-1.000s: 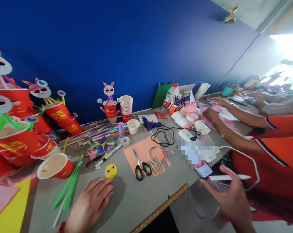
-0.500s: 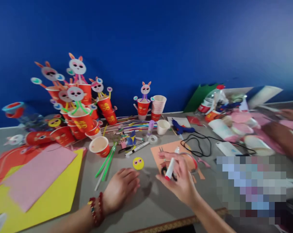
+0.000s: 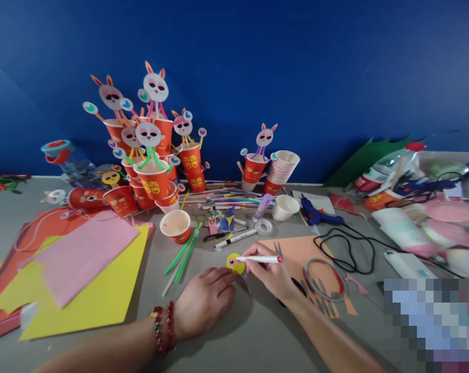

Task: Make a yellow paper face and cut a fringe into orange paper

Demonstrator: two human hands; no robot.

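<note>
My right hand (image 3: 271, 274) pinches a white marker (image 3: 262, 259) with a red end pointing right. The marker's tip is over a small yellow paper disc (image 3: 233, 263) with pink eye patches, flat on the table. Palm down, my left hand (image 3: 209, 298) rests beside the disc, its fingertips at the disc's lower edge and its fingers flat. Just beyond lie a black-and-white marker (image 3: 236, 239) and a roll of clear tape (image 3: 263, 227). Green straws (image 3: 183, 256) lie left of my left hand, near an upright paper cup (image 3: 175, 228).
Red paper cups (image 3: 154, 178) topped with rabbit faces stand at the back left. Coloured sheets (image 3: 114, 295) cover the left side. On the right are orange paper (image 3: 296, 254), a wire ring (image 3: 306, 280), a blue glue gun (image 3: 322, 215) with a black cord, and a bottle (image 3: 390, 166).
My right hand has brought the marker left and down to the yellow disc and turned it nearly level. My left hand's fingers now lie at the disc's edge. The view has swung left.
</note>
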